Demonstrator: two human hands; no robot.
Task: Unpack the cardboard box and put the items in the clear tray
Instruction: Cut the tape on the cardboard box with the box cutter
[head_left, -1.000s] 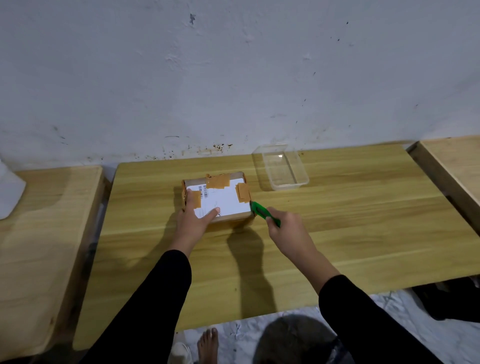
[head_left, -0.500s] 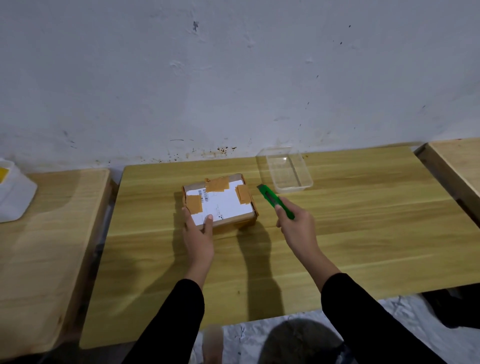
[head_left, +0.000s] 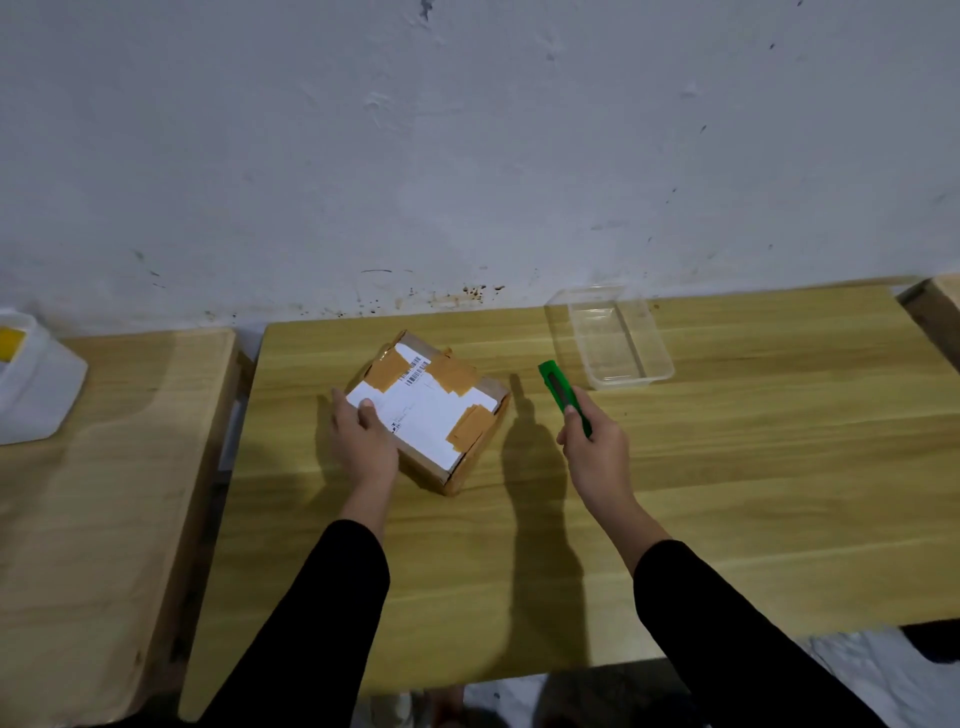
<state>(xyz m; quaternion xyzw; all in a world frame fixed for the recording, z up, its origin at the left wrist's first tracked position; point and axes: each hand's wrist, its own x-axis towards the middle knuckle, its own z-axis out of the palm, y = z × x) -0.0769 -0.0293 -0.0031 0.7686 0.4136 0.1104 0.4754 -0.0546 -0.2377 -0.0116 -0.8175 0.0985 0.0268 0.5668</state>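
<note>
Gripping green box cutter (head_left: 562, 396), right hand (head_left: 597, 457) sits right of taped cardboard box (head_left: 428, 410); left hand (head_left: 363, 439) flat, steadying its near-left corner.

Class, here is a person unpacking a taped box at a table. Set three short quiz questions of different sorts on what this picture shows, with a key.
1. True or false: the clear tray already holds an item.
2. Which hand holds the green cutter? A. left B. right C. neither
3. Fill in: the left hand rests on the ____.

Key
1. False: the tray looks empty.
2. B: the right hand grips it, clear of the box.
3. Box, which is still taped shut.
</note>
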